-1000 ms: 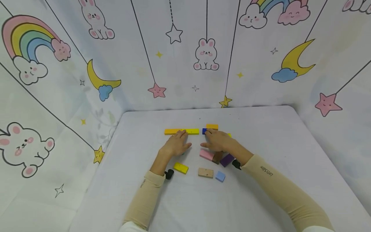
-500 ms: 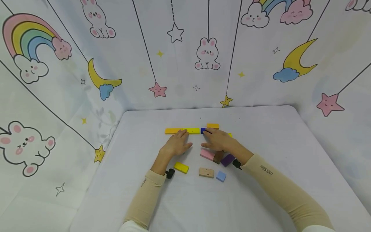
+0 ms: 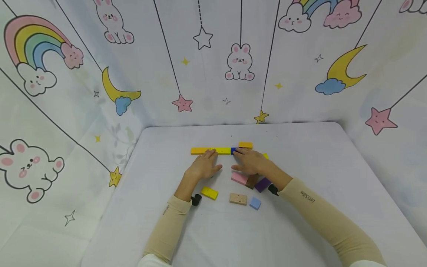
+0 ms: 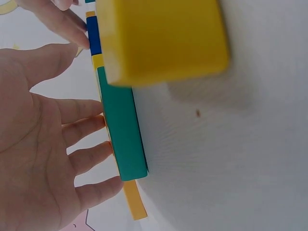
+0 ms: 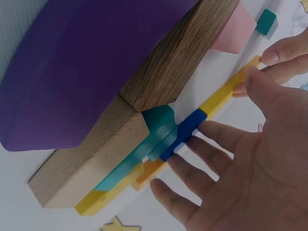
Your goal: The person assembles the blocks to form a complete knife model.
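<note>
A straight row along the far part of the table has an orange block (image 3: 200, 151), a yellow block (image 3: 223, 151) and a dark blue block (image 5: 190, 129), laid end to end. My left hand (image 3: 202, 165) lies with fingers extended, tips at the near side of the row where orange meets yellow. With fingers stretched out, my right hand (image 3: 249, 161) touches the blue block, whose left end meets the yellow one. Under my left hand lies a green block (image 4: 122, 125), mostly hidden from the head view. Neither hand grips anything.
Around my right wrist lie pink (image 3: 239, 178), brown (image 3: 252, 181) and purple (image 3: 262, 184) blocks. Nearer me are a yellow block (image 3: 209, 193), a plain wood block (image 3: 238, 198) and a light blue block (image 3: 255, 203). Behind the row sits another orange block (image 3: 245, 145).
The blue block has slid left under my right fingers, and the gap between it and the yellow block has closed. My left hand has stayed in place.
</note>
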The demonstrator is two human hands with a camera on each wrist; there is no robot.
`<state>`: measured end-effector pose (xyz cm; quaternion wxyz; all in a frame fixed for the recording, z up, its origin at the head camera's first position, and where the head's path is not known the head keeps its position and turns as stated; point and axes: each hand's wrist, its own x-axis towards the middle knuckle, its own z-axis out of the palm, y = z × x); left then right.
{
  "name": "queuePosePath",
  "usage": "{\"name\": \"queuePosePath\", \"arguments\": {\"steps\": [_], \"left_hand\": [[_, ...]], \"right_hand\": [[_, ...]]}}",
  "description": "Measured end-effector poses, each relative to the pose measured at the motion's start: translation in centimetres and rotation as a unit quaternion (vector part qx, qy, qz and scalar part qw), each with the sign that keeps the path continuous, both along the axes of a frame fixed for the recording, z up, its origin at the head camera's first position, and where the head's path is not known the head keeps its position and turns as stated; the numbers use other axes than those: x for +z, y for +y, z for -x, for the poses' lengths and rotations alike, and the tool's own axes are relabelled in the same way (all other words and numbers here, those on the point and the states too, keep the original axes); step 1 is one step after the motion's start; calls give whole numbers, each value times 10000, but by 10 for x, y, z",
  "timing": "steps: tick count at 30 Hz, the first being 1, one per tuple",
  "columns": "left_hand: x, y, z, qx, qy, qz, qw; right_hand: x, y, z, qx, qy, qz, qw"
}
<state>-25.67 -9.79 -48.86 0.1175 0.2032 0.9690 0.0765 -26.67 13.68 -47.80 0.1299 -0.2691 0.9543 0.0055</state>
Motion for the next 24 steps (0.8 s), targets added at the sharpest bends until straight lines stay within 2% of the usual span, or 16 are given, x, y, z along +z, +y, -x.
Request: {"name": "queuePosePath", "arguments": {"steps": [8, 18, 24], "left_hand": [[1, 1, 0, -28, -56, 8, 10000], [0, 0, 1, -65, -19, 49, 10000], [1, -1, 0, -42, -35, -19, 10000]], "right_hand": [[1, -1, -1, -9, 76, -102, 9999], [1, -3, -3, -130, 93, 31, 9999], [0, -3, -3, -47, 156, -6, 9999]]}}
